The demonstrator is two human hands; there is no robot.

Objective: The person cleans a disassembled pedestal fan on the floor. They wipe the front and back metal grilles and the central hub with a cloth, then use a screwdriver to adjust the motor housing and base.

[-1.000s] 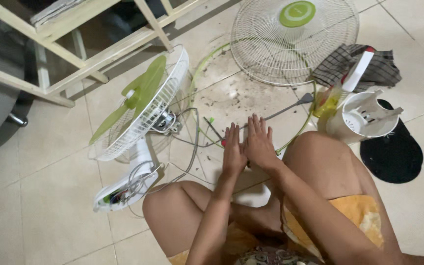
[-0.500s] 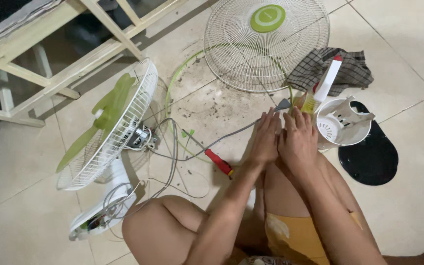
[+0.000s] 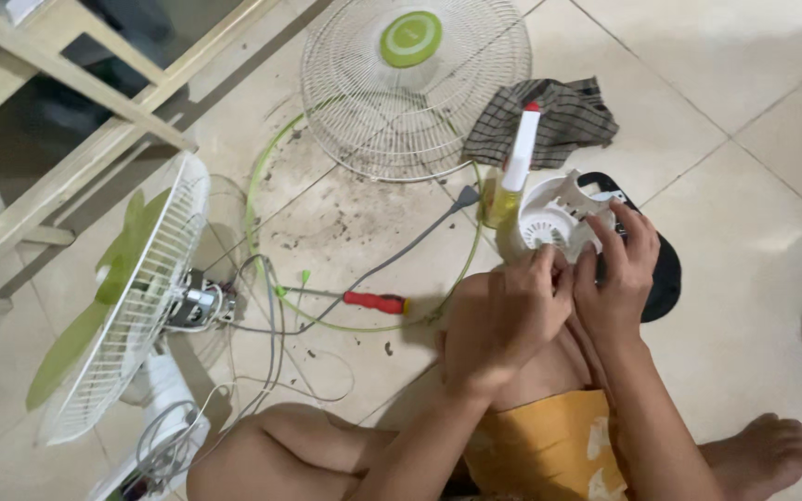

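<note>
I sit on a tiled floor with both hands over my raised right knee. My left hand [image 3: 503,320] touches the near edge of a white plastic fan motor housing [image 3: 559,218]. My right hand [image 3: 619,269] curls its fingers around the housing's right side. Just behind the housing stands a small yellow bottle with a long white nozzle and red tip [image 3: 515,176]. Under the housing lies a black round piece [image 3: 666,274].
A white fan guard with a green centre [image 3: 410,88] lies flat ahead, a checked cloth [image 3: 549,121] beside it. A fan with green blades and exposed motor [image 3: 132,297] lies at left among wires. A red-handled screwdriver [image 3: 373,301] and a green ring [image 3: 266,186] rest on the dirty floor. A wooden frame [image 3: 76,139] stands at far left.
Both hands moved right from the middle of the floor to the white motor housing and took hold of it. The view shifted right with them.
</note>
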